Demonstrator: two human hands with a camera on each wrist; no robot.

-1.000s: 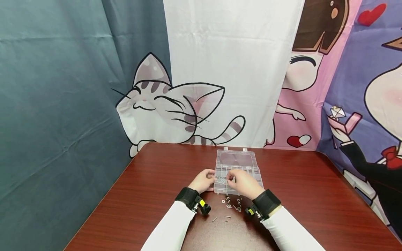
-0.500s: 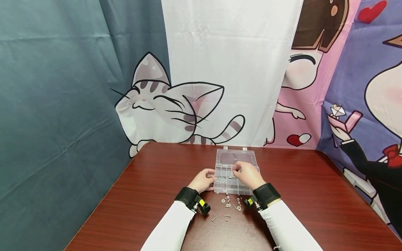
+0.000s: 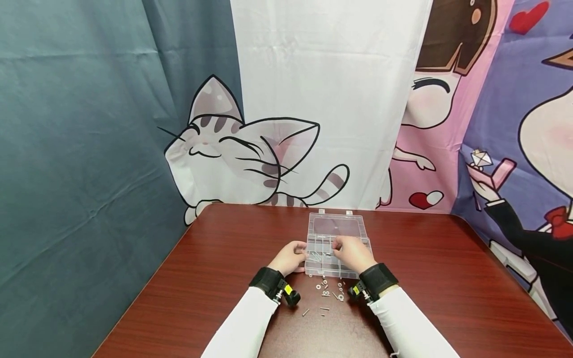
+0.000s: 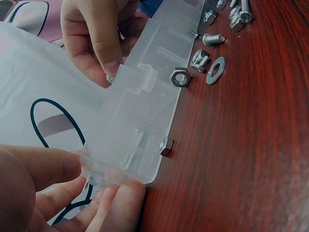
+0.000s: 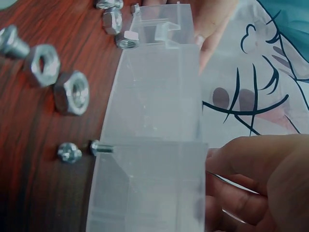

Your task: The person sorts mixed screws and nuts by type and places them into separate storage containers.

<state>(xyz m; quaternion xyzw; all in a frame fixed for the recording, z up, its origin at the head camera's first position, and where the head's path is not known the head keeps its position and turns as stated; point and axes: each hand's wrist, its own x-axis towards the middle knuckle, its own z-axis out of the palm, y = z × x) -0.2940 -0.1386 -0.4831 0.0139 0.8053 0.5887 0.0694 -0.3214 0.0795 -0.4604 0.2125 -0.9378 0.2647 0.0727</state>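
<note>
A clear plastic compartment box (image 3: 317,272) lies on the table with its lid (image 3: 336,226) laid back. My left hand (image 3: 288,258) grips the box's left side; in the left wrist view its thumb and fingers pinch a corner. Over the middle compartments is my right hand (image 3: 353,253), its thumb and finger pinching a small metal fastener (image 4: 110,79) whose exact kind is mostly hidden. Long screws (image 3: 315,256) lie in a left compartment. Close to the box's front wall are a hex nut (image 4: 180,77) and a flat washer (image 4: 216,70).
Several loose screws, nuts and washers are scattered on the brown table (image 3: 241,228) in front of the box, among them a screw (image 3: 306,313) nearer the person. A printed cloth (image 3: 322,99) hangs behind the table.
My right hand has gone from the box's front left compartments to the right and back, then dipped slightly towards the compartments. The left hand stays on the box's side.
</note>
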